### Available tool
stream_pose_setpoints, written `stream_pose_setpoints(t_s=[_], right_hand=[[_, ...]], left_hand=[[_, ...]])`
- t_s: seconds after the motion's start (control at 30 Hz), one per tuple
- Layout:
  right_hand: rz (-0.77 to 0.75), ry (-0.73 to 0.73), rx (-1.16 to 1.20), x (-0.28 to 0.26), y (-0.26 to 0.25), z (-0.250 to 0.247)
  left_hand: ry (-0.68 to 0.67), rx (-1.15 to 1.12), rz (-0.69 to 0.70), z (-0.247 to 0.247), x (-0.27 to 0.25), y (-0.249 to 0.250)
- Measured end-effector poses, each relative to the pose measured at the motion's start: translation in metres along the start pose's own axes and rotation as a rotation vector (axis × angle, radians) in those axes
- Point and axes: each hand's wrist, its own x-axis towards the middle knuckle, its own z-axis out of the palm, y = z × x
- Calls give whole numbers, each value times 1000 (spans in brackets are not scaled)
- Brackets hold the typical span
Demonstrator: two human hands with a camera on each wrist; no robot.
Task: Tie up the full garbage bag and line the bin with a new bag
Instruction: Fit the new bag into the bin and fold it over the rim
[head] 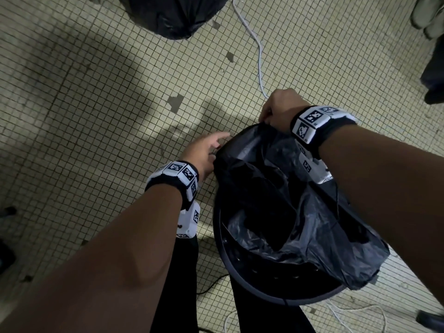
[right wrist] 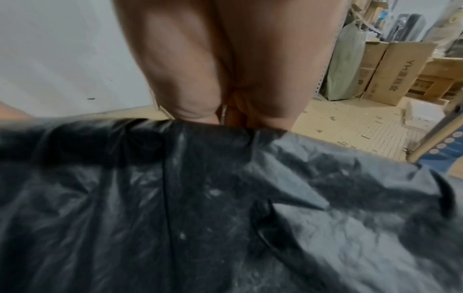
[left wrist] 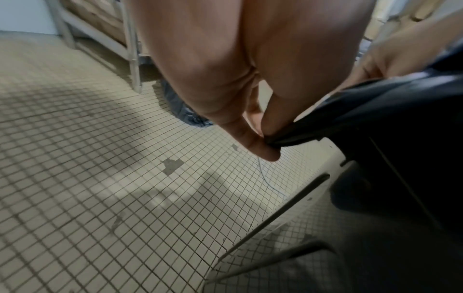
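I have the new black bag (head: pixel 283 188) by its mouth, lower right of the head view, my right hand (head: pixel 280 109) pinching the far hem and my left hand (head: pixel 204 152) pinching the near-left hem between thumb and fingertips (left wrist: pixel 265 152), both grips narrow on thin film. To line the round grey-rimmed bin (head: pixel 242 282) well, I judge I should spread the mouth wide and fold it evenly over the rim. The plastic is limp, crinkled and faintly glossy; the full tied bag (head: pixel 175 15) sits at upper centre on the small-tiled floor (head: pixel 96 116).
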Motion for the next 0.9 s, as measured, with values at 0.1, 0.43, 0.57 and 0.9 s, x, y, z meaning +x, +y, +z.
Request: stream_pose_setpoints(t_s=[0.1, 0.43, 0.57, 0.9], right_hand=[[32, -13, 26, 4, -1, -2], [-377, 37, -170, -18, -5, 7], [-694, -128, -121, -41, -10, 16], [-688, -192, -392, -27, -13, 15]], left_hand=[[74, -88, 0, -4, -11, -5], [146, -437, -314, -5, -43, 5], [44, -506, -315, -5, -55, 5], [-44, -273, -267, -3, -72, -5]])
